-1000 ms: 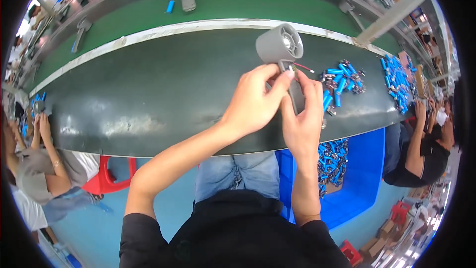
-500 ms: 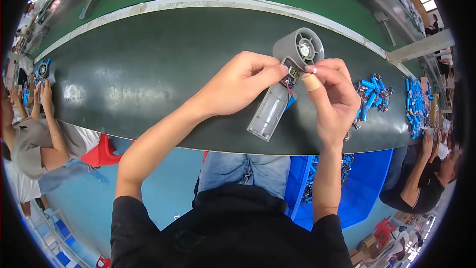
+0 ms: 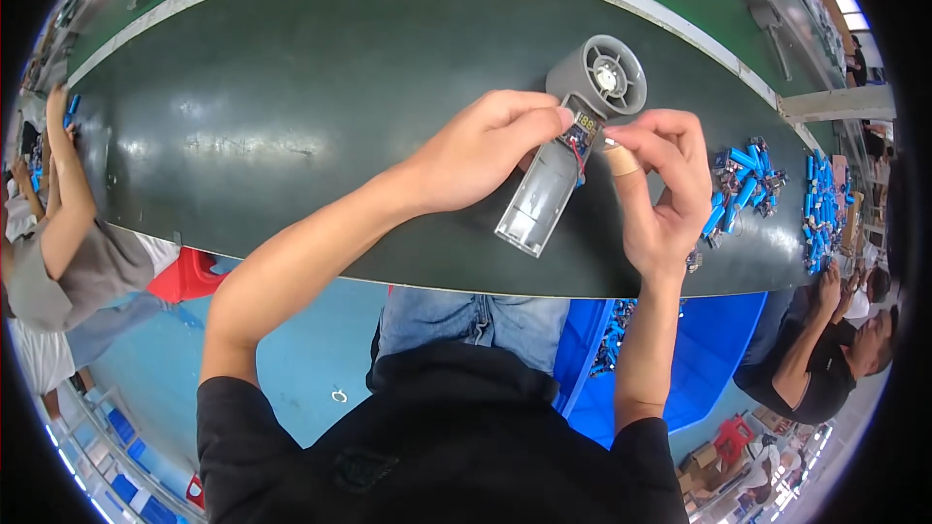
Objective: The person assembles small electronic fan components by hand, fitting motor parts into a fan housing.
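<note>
My left hand (image 3: 490,148) is closed round the neck of a grey handheld fan housing (image 3: 539,204), its thumb pressing by a small circuit board (image 3: 582,126) with a lit-looking digit display. The round fan head (image 3: 596,76) points away to the upper right, blades and hub showing. The handle lies open like a trough, and a red wire (image 3: 577,152) bends out below the board. Just right of the board, my right hand (image 3: 665,170) pinches thumb and forefinger around a tiny white piece too small to name. Tan tape wraps the right thumb.
Blue battery cells with small boards (image 3: 743,189) lie heaped right of my hand, with another pile (image 3: 823,213) farther right. A blue bin (image 3: 714,359) stands below the table edge (image 3: 437,288). Co-workers sit at both sides; a red stool (image 3: 183,277) is at left.
The view has shifted slightly. My right fingertips have drawn down a little from the fan neck, and less blue shows beside the handle. The left co-worker's arm now reaches forward.
</note>
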A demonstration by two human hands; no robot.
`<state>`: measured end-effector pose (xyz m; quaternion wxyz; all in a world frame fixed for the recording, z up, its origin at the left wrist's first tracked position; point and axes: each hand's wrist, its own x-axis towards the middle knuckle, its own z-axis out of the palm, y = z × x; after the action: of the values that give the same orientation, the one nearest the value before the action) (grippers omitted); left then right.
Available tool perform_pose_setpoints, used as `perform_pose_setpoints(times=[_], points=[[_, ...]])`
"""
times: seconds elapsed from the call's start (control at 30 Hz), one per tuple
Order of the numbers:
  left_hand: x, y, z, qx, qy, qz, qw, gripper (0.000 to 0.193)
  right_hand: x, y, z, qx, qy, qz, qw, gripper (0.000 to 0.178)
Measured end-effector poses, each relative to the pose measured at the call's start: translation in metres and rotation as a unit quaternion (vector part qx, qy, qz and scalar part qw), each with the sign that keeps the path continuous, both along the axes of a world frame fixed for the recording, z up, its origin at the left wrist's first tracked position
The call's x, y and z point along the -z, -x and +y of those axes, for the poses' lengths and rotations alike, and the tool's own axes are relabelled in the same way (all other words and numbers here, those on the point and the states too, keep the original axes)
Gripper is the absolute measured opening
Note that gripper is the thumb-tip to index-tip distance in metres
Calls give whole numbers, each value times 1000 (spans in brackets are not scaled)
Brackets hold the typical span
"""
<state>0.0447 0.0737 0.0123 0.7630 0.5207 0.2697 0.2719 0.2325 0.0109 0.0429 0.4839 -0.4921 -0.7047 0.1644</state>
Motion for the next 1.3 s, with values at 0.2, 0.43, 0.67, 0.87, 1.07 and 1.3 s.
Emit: perform_pose_setpoints(times=[0.2,0.43,0.67,0.87,1.07,1.3], points=[[1,-2,-6,-48,-87,35,994,38,-6,-9,-9,-35,131,-8,991,11],[-1,2,-3,-40,-104,83,990,39,-10,-6,-6,-6,168,-42,985,10],[-4,1,-4,-42,-105,76,991,39,-15,-7,-3,25,88,-144,985,13],[-6,1,-3,-8,-110,106,988,31,-19,-9,-2,14,40,-236,971,13],[-8,-1,-6,-42,-130,129,982,41,-30,-2,0,8,34,-331,943,11],[-8,0,-7,-153,-327,189,913,17,-37,-1,3,6,58,-316,947,11]])
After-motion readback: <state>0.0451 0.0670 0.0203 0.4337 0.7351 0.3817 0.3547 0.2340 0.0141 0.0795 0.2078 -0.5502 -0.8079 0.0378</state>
